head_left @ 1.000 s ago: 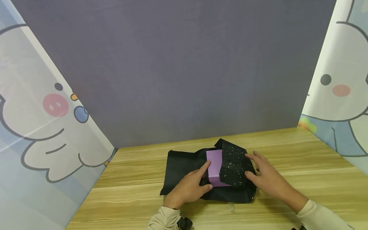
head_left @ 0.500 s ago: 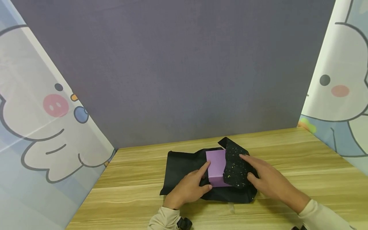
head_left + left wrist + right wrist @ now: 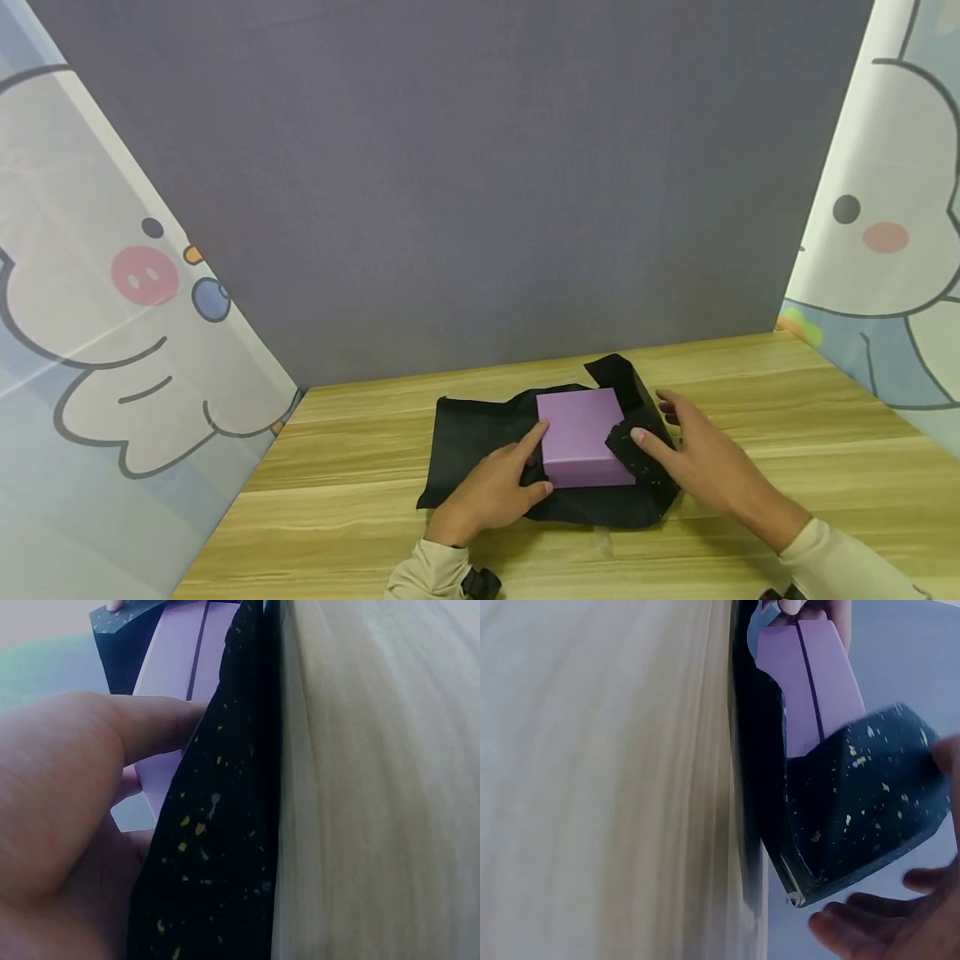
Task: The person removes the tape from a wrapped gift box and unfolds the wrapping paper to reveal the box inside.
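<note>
A purple box [image 3: 581, 425] sits on a sheet of black wrapping paper [image 3: 472, 433] with pale and gold flecks on one face. My left hand [image 3: 491, 492] holds the box's left end, thumb at the front side and index finger on top. In the left wrist view the thumb crosses the purple box [image 3: 169, 682] beside the paper's speckled edge. My right hand [image 3: 701, 458] is at the box's right end, its thumb touching the folded-back flap. The right wrist view shows this speckled flap [image 3: 870, 791] raised, with the other fingers [image 3: 855, 930] apart from it.
Under the paper lies a wood-grain table [image 3: 337, 467]. A grey panel [image 3: 450, 192] rises along its back edge. Cartoon-printed sheets stand at left [image 3: 112, 333] and right [image 3: 892, 250]. A small clear strip [image 3: 603, 542] is near the paper's front edge.
The speckled flap has folded back rightward off the box, uncovering most of its purple top. My right thumb has moved onto the flap. My left hand has stayed in place.
</note>
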{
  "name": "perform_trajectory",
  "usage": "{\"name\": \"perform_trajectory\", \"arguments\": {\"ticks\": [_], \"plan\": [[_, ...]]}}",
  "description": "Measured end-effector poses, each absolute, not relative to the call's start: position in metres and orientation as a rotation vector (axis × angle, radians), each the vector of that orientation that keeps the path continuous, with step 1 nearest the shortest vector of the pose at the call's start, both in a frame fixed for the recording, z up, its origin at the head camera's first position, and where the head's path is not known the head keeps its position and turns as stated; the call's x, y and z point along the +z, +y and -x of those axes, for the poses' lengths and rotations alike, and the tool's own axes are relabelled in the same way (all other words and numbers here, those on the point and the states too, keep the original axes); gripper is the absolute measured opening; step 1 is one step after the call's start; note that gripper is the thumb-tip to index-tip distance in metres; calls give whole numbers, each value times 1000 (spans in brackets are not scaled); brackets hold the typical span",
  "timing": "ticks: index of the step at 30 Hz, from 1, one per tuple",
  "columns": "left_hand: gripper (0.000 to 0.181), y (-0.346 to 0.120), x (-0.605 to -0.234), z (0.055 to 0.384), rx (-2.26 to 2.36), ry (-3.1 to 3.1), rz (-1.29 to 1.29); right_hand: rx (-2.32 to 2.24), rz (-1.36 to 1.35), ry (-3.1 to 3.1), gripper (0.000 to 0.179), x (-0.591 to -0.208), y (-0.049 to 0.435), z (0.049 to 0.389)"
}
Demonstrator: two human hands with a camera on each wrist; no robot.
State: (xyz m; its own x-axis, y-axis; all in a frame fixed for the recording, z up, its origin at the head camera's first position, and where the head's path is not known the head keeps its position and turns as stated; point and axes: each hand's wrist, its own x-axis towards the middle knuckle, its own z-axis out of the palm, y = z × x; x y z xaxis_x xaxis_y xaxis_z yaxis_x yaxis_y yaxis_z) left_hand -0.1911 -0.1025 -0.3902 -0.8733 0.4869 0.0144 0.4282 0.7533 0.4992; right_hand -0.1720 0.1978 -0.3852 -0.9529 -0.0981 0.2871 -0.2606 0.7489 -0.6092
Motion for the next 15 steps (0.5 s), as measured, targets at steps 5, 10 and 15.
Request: {"name": "perform_trajectory", "arguments": {"ticks": [5,10,15], "plan": [[79,-102,-390,191,770,2825,-744,1136,-305,-2556,77,-385,203,175],[80,-102,-389,191,775,2825,-756,1115,-329,-2429,78,-386,206,176],[87,-102,-389,190,758,2827,-763,1015,-342,-2343,72,-387,208,177]]}}
